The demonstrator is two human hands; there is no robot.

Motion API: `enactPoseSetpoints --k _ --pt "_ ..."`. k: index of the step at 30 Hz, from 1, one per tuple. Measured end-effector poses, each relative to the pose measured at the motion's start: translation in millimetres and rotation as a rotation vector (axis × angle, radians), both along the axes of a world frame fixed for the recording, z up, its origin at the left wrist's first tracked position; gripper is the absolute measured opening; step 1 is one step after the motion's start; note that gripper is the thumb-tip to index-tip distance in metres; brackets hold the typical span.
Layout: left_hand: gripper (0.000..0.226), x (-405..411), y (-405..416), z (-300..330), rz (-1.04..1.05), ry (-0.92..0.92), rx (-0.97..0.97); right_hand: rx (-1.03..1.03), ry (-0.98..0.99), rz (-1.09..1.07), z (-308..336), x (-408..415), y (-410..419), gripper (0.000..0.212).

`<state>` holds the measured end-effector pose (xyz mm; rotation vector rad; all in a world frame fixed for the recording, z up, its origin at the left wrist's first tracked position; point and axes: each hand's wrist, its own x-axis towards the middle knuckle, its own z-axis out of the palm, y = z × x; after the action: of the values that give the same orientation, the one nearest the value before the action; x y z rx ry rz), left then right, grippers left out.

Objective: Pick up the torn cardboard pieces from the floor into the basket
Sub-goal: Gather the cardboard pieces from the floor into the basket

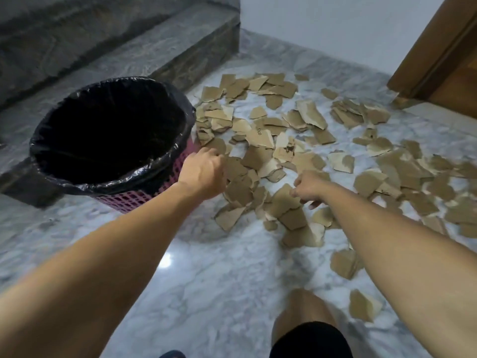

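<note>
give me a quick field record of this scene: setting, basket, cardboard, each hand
setting: marble floor beside stone steps, wooden door at far right
basket: pink lattice basket lined with a black bag, upright, left of the scraps; inside too dark to tell the contents
cardboard: torn cardboard pieces scattered over the floor, from the basket to the door
left hand: left hand reaching down at scraps next to the basket, fingers curled; grip unclear
right hand: right hand low over the pile, fingers curled down; grip unclear
</note>
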<state>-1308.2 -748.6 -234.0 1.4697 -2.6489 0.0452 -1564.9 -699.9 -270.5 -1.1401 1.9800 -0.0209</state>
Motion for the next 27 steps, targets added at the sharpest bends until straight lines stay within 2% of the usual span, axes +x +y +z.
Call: enactPoseSetpoints --k 5,7,8,10,12,14,17,19,24,27 --pt "0.039 -26 -10 -62 0.106 -0.175 0.393 0.127 -0.001 -0.107 -57 -23 16 0.022" --pt "0.047 -32 -16 -89 0.143 -0.134 0.568 0.183 0.025 -0.172 -76 -31 17 0.026" --pt "0.046 -33 -18 -102 0.181 -0.099 0.634 0.213 0.042 -0.195 -84 -33 18 0.032" --pt "0.048 -39 -22 -129 0.310 -0.076 0.719 0.276 0.090 -0.265 -104 -38 16 0.059" --pt "0.073 -42 -22 -151 0.469 -0.084 0.814 0.309 0.135 -0.389 -122 -37 17 0.083" --pt "0.095 -45 -22 -171 0.596 -0.075 0.867 0.298 0.146 -0.541 -139 -33 14 0.098" --pt "0.102 -52 -22 -195 0.770 0.039 0.871 0.179 0.098 -0.708 -157 -23 1 0.119" --pt "0.097 -56 -24 -205 0.829 0.128 0.806 0.051 0.056 -0.748 -166 -18 -13 0.121" --pt "0.084 -56 -37 -215 0.709 0.346 0.605 -0.122 0.078 -0.538 -175 -14 -39 0.097" --pt "0.099 -50 -53 -214 0.613 0.248 0.459 -0.154 0.083 -0.393 -179 -14 -48 0.094"
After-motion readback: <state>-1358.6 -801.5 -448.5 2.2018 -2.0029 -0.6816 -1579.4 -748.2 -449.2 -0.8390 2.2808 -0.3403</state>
